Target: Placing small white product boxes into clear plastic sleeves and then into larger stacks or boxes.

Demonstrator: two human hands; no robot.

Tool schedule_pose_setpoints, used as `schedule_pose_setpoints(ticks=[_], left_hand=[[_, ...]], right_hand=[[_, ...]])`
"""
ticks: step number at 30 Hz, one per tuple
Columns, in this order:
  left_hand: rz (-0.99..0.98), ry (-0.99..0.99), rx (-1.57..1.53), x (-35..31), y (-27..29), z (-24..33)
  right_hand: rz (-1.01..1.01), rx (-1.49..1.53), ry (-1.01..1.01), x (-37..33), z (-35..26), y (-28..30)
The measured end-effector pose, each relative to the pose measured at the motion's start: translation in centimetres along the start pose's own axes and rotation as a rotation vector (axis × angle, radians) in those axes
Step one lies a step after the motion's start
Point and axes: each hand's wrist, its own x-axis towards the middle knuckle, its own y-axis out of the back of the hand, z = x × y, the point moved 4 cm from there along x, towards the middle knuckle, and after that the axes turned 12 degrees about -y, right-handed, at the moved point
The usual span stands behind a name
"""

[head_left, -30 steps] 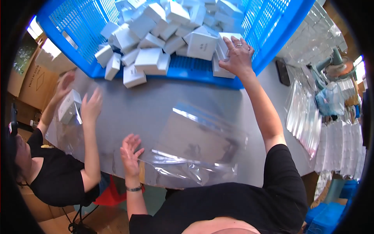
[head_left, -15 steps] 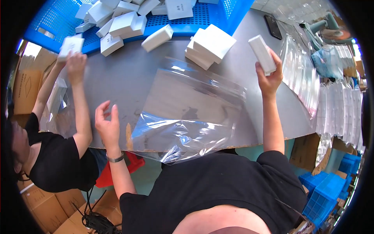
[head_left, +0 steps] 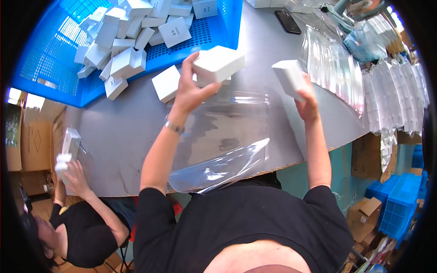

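L hand (head_left: pixel 190 93) grips white box (head_left: pixel 221 63), R hand (head_left: pixel 307 101) another white box (head_left: pixel 287 78), both over tabletop (head_left: pixel 118 141). Clear plastic bag (head_left: pixel 218 170) at near edge; blue crate (head_left: pixel 232 27) w/ boxes far L, third white box (head_left: pixel 166 85) btwn L hand & crate; phone (head_left: pixel 287 22), bag stack (head_left: pixel 330 68) twd R edge.

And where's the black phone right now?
In the head view, the black phone lies near the top, right of centre, on the grey table, between the blue basket and the clear plastic.

White rectangular card boxes (head_left: pixel 219 64): smooth, matt. Clear film sheet (head_left: pixel 221 168), near centre: glossy, creased plastic. Blue perforated plastic basket (head_left: pixel 41 63), far left: smooth. Grey tabletop (head_left: pixel 114 141): smooth, matt.
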Motion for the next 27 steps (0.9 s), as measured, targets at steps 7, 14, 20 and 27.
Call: schedule_pose_setpoints(ticks=[7,14,20,27], left_hand=[[-0.235,0.279,-1.087,-3.9,0.8,3.0],[-0.176,0.236,-1.051,-6.4,0.3,4.6],[-0.168,0.523,-1.502,-8.6,-1.6,4.8],[-0.087,0.692,-2.187,-10.0,-5.4,4.7]], right_hand=[[-0.296,0.376,-0.036,2.0,-4.5,-7.7],[-0.396,-0.684,0.283,-2.5,-3.0,-14.4],[-0.485,-0.108,-0.101,-3.3,-0.6,-11.5],[-0.594,-0.189,0.148,-3.9,-1.7,-13.1]])
